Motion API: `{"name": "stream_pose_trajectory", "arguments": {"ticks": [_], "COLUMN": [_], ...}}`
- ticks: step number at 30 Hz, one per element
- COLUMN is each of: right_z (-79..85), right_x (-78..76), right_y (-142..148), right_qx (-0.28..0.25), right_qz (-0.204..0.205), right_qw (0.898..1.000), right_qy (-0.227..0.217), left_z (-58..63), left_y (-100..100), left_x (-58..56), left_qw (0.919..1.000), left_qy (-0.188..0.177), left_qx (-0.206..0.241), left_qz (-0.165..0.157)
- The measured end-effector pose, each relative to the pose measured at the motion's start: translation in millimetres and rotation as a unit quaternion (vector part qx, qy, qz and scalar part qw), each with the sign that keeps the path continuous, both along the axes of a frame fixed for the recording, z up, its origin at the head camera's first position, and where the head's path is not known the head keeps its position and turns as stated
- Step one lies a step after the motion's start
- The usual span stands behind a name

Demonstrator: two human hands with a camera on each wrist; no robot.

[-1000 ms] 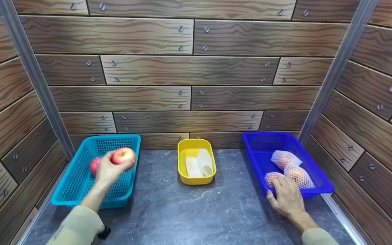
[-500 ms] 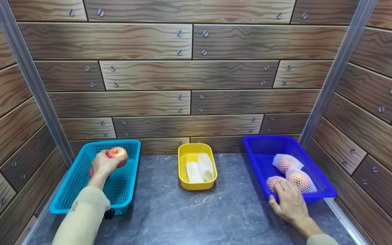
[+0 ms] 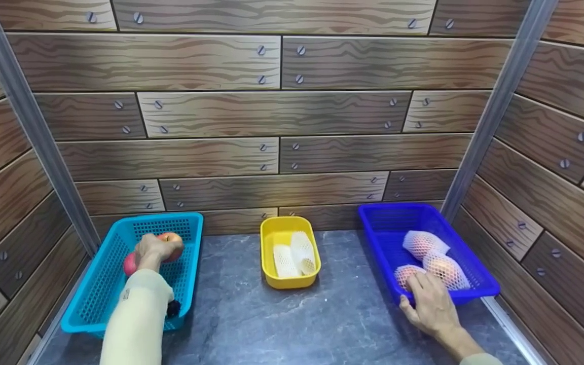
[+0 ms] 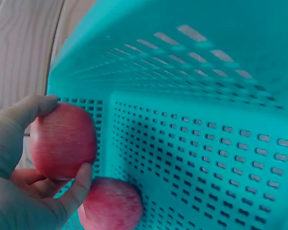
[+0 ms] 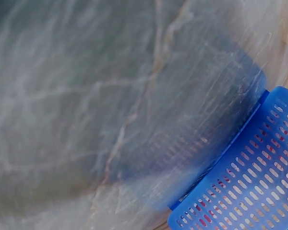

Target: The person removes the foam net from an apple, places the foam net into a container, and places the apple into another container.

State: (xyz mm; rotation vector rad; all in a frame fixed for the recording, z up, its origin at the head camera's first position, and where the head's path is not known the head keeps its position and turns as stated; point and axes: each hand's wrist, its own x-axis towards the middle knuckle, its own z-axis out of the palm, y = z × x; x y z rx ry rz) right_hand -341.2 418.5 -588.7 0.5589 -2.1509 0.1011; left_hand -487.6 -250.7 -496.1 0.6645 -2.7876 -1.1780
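Note:
In the head view my left hand [image 3: 151,251] holds a red apple [image 3: 172,242] by its sides inside the teal basket [image 3: 76,327]. A second apple [image 3: 130,264] lies to the left of that hand. The left wrist view has the held apple [image 4: 65,141] pinched between thumb and fingers, with the other apple [image 4: 111,205] close beside it. My right hand [image 3: 431,301] grips the near rim of the blue basket [image 3: 388,238], fingers over the rim and thumb outside. Several apples in white foam nets [image 3: 446,269] lie in that basket, one beside those fingers.
Between the baskets stands a small yellow bin [image 3: 292,283] with two white foam nets [image 3: 285,261] in it. Wood-patterned walls [image 3: 221,111] enclose the dark marbled table [image 3: 271,324] at the back and sides.
My left hand has lowered the apple into the teal basket, moving slightly left. My right hand keeps its place on the blue basket's rim. The head view has shifted a little.

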Motion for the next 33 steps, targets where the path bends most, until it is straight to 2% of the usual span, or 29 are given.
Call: {"name": "stream_pose_trajectory", "arguments": {"ticks": [3, 15, 18, 22, 28, 33], "right_z": [0.4, 2.1, 1.4, 1.5, 2.2, 2.2], "right_x": [0.0, -1.0, -0.8, 1.6, 2.3, 1.2], "right_y": [-1.3, -2.9, -2.0, -2.7, -1.6, -0.6], "right_qx": [-0.003, -0.003, -0.002, -0.003, -0.005, -0.001], "right_qz": [0.005, 0.008, 0.004, 0.004, 0.009, -0.001], "right_qw": [1.000, 1.000, 1.000, 1.000, 1.000, 1.000], "right_qy": [0.008, 0.014, 0.016, 0.017, 0.010, -0.012], "left_z": [-2.8, -13.8, -17.5, -19.9, -12.7, -1.7], "left_y": [2.1, 6.7, 6.7, 3.3, 1.6, 4.5], "left_x": [-4.3, -15.8, -17.4, -13.9, -11.8, -10.1], "left_qw": [0.9997, 0.9966, 0.9925, 0.9884, 0.9853, 0.9879], "left_qy": [-0.006, -0.026, -0.049, -0.073, -0.066, -0.061], "left_qx": [-0.017, -0.038, -0.058, -0.068, -0.082, -0.069], "left_qz": [-0.018, -0.069, -0.096, -0.115, -0.134, -0.125]}}
